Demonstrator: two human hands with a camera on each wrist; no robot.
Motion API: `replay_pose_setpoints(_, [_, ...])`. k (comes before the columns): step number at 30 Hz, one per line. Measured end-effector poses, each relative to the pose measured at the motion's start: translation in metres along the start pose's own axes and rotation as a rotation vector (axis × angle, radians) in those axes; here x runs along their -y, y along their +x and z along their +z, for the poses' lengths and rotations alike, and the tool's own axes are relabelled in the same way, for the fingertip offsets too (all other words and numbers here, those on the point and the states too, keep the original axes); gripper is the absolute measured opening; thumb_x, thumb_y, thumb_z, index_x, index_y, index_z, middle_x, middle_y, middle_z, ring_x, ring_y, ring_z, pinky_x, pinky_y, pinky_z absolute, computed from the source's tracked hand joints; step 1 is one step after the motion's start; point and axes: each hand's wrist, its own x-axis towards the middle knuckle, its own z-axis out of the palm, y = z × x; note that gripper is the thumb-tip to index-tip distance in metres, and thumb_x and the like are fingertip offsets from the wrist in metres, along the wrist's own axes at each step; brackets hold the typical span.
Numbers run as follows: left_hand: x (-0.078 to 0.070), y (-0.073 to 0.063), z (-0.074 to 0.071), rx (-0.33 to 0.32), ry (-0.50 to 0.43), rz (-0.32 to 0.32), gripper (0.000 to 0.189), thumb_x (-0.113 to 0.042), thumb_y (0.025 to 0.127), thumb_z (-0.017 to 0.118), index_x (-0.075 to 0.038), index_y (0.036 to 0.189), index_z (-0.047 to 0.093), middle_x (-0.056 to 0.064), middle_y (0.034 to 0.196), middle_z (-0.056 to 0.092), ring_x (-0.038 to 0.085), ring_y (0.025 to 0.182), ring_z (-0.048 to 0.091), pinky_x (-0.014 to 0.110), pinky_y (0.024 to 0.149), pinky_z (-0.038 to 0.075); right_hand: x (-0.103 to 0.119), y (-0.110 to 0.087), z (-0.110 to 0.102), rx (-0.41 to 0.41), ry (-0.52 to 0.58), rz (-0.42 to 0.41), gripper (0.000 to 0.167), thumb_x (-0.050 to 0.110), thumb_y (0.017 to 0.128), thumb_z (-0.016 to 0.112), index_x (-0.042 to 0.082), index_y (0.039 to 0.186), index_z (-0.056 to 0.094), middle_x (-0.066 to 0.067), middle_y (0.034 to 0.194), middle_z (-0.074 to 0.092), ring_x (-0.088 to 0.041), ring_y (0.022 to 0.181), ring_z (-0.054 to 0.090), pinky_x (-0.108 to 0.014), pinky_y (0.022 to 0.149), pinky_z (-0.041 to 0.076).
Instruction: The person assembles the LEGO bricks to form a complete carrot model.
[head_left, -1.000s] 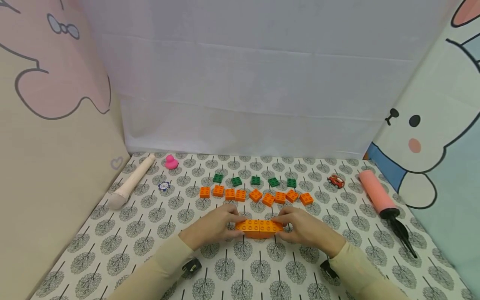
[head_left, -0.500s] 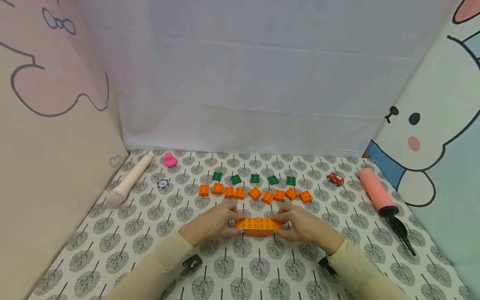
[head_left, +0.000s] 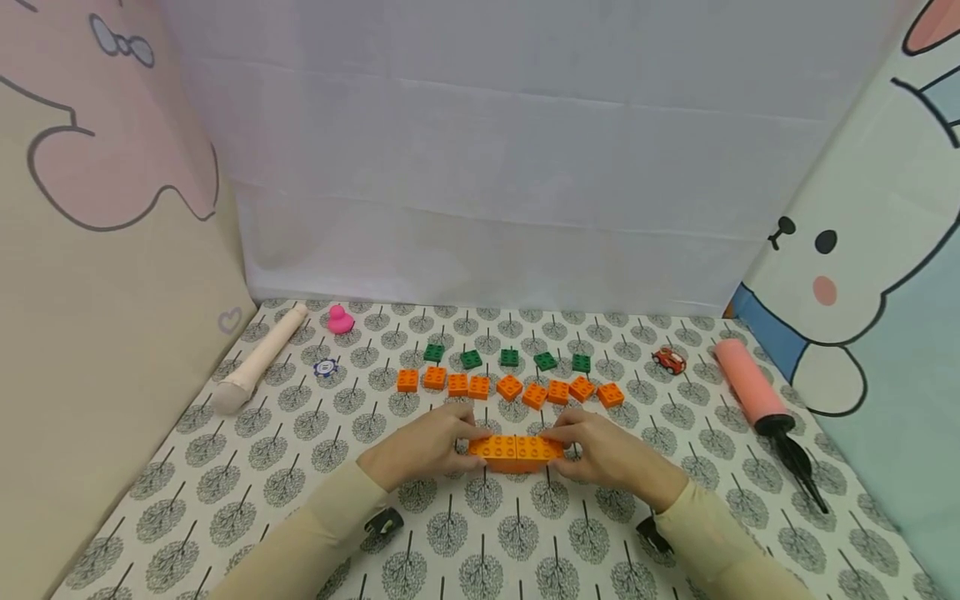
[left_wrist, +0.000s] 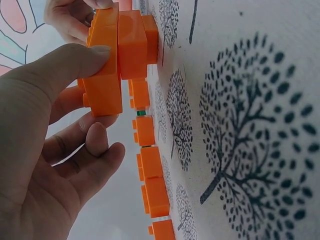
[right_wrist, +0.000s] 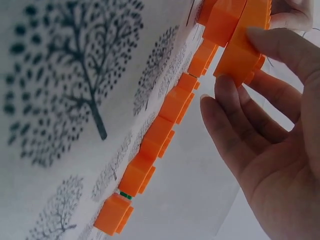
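Observation:
At the middle of the head view, two orange toy building bricks lie end to end: a left brick and a right brick. My left hand pinches the left one between thumb and fingers. The right hand grips the outer end of the right one in the same way. In the left wrist view, the held left brick sits on a middle orange brick, with a lower brick under that. From the right wrist, the held right brick overhangs the middle layer. Studs face upward.
Beyond the hands runs a row of orange bricks, with several green bricks behind it. A pink rubber duck, blue-white disc and pale club-shaped object lie left; a red toy car and pink pump lie right.

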Motion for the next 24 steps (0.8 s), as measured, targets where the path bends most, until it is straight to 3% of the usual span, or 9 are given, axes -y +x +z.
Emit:
replay_pose_setpoints(3, [0.000,-0.001,0.000,0.004,0.001,-0.004,0.047,-0.035,0.086,0.077,-0.015,0.127,0.069,0.003,0.088,0.052,0.007,0.075,0.041,0.018,0.061,0.043,0.000,-0.001,-0.001,0.002,0.013,0.066,0.046,0.036,0.091,0.072,0.010,0.129,0.067,-0.004,0.119,0.063,-0.013,0.092,0.060,-0.030,0.078,0.054])
replay_pose_setpoints(7, [-0.001,-0.001,-0.001,0.000,-0.002,0.000,0.047,-0.036,0.086,0.077,-0.014,0.127,0.069,0.002,0.089,0.052,0.008,0.075,0.042,0.018,0.061,0.043,-0.010,0.001,-0.007,-0.066,0.028,0.175,0.056,0.048,0.096,0.062,0.010,0.137,0.061,-0.011,0.126,0.062,-0.019,0.097,0.062,-0.036,0.076,0.054])
replay_pose_setpoints(13, [-0.002,0.000,-0.001,-0.009,0.000,0.011,0.047,-0.035,0.086,0.078,-0.013,0.127,0.069,0.002,0.089,0.052,0.008,0.076,0.042,0.018,0.062,0.042,-0.042,0.005,-0.017,-0.180,-0.070,0.328,0.056,0.034,0.097,0.065,0.004,0.143,0.052,-0.019,0.125,0.060,-0.031,0.099,0.064,-0.048,0.079,0.055])
replay_pose_setpoints(19, [-0.001,0.000,0.000,-0.011,0.011,0.013,0.046,-0.034,0.086,0.077,-0.013,0.127,0.069,0.002,0.089,0.052,0.008,0.076,0.041,0.018,0.062,0.042,-0.066,-0.001,-0.023,-0.190,-0.140,0.406,0.058,0.028,0.095,0.069,-0.001,0.142,0.051,-0.028,0.134,0.056,-0.045,0.113,0.059,-0.059,0.091,0.050])
replay_pose_setpoints(24, [-0.001,-0.001,0.000,-0.019,0.006,0.012,0.046,-0.034,0.086,0.078,-0.014,0.126,0.069,0.002,0.089,0.052,0.008,0.076,0.041,0.018,0.062,0.042,-0.079,-0.006,-0.025,-0.156,-0.134,0.429,0.057,0.028,0.094,0.068,-0.002,0.141,0.052,-0.030,0.130,0.056,-0.041,0.101,0.061,-0.059,0.086,0.051])
